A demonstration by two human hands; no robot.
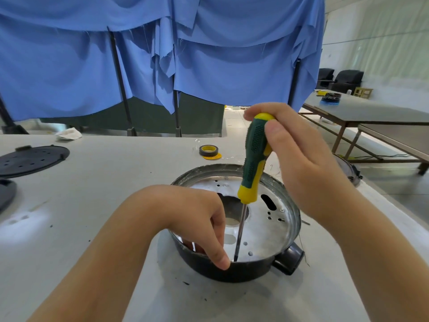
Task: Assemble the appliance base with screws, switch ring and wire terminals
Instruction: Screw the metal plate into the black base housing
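Seemingly one screwdriver (pixel 254 156), two hands (pixel 299 163) (pixel 199 219), one base (pixel 264 228).

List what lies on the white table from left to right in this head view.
Black perforated disc → crumpled white cloth → tape roll → appliance base, where the screwdriver stands.

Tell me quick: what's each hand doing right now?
Left hand: fingers curled down at the screwdriver tip inside the appliance base; a pinched screw cannot be told.
Right hand: gripping the screwdriver handle.
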